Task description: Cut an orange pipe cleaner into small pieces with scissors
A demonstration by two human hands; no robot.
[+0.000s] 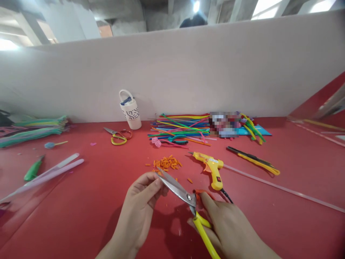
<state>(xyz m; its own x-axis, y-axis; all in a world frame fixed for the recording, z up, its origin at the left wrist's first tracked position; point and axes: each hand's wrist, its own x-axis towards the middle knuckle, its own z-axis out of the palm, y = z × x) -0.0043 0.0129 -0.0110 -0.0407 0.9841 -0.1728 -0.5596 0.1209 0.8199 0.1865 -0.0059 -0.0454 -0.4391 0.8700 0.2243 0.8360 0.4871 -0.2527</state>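
My right hand grips the yellow and orange handles of a pair of scissors. Its steel blades point up and left toward my left hand. The left hand's fingers are pinched together at the blade tips; a bit of orange shows there, too small to name. Just beyond lies a small heap of short orange cut pieces on the red table. A yellow glue gun rests right of the heap, its black cord running toward my right hand.
A pile of coloured pipe cleaners lies by the white partition, with a white cup and second scissors to its left. A yellow-black cutter, a clear glue stick, green tool and more pipe cleaners surround the area.
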